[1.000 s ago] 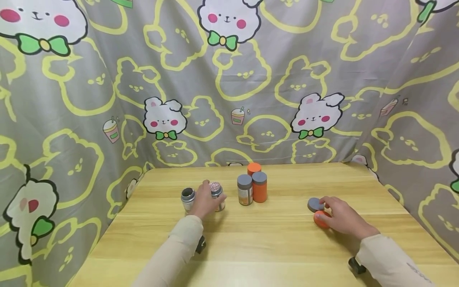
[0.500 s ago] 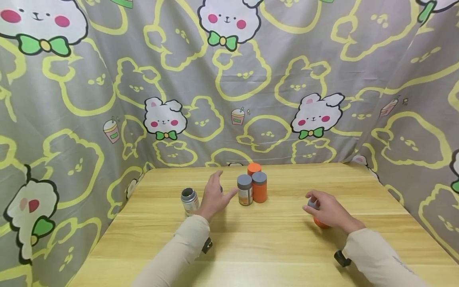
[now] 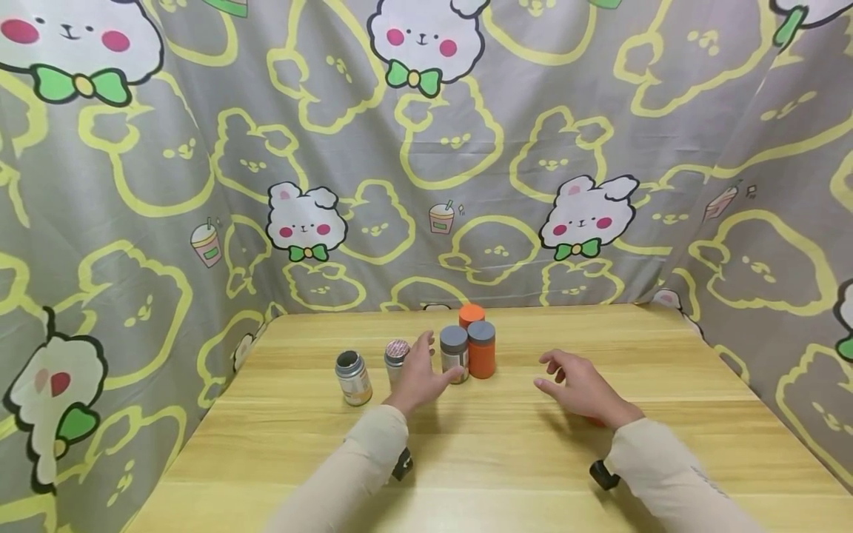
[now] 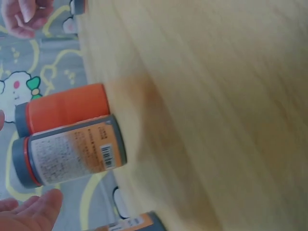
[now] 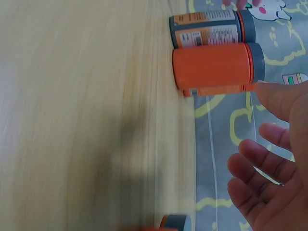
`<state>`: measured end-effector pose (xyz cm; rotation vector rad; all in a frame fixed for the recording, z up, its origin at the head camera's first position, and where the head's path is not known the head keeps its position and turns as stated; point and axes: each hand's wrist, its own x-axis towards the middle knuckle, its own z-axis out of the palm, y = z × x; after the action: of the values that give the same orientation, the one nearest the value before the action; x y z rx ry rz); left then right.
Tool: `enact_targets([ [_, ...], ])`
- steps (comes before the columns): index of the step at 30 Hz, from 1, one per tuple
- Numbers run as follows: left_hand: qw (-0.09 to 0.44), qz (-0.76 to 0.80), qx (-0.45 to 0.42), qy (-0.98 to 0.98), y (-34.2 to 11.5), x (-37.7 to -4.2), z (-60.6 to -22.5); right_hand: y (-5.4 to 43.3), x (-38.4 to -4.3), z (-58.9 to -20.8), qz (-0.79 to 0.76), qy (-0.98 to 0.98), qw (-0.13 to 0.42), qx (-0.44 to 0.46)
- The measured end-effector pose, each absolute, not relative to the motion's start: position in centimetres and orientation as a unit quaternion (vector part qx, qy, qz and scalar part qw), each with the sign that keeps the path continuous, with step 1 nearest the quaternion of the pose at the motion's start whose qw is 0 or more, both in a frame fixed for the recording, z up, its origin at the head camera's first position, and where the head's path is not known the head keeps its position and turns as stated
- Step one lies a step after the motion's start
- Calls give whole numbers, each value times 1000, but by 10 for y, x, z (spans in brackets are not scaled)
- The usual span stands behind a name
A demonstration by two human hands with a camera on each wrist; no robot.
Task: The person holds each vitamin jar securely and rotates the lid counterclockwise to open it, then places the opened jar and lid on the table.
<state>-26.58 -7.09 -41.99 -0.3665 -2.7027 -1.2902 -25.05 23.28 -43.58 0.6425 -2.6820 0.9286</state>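
Observation:
In the head view my left hand (image 3: 426, 377) has its fingers loosely spread and holds nothing. It is beside a labelled jar (image 3: 454, 357) with a grey lid. Touching that jar is an orange jar (image 3: 483, 359), also grey-lidded, and an orange-lidded jar (image 3: 472, 314) stands behind them. On the left hand's other side is a lidless jar (image 3: 395, 355) with a patterned seal on its mouth, partly hidden by the hand. My right hand (image 3: 580, 386), empty with relaxed fingers, is over the table to the right of the group.
An open jar (image 3: 353, 379) with a dark mouth stands farthest left. Under the right hand an orange lid (image 3: 595, 421) barely shows; a grey lid (image 5: 178, 222) lies near it in the right wrist view. A patterned curtain (image 3: 506, 252) rises behind the wooden table (image 3: 493, 466).
My left hand has left the sealed jar and moved right to the grey-lidded jar. My right hand has come off the two loose lids and moved left, toward the jars.

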Motion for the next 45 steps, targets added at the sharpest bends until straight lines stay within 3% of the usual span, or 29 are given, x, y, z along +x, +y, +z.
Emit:
enact_targets([
  [10, 23, -419, -54, -906, -60, -276, -433, 211, -254, -435, 329, -910, 98, 233],
  [45, 33, -446, -34, -894, -46, -293, -442, 184, -251, -424, 339, -906, 84, 239],
])
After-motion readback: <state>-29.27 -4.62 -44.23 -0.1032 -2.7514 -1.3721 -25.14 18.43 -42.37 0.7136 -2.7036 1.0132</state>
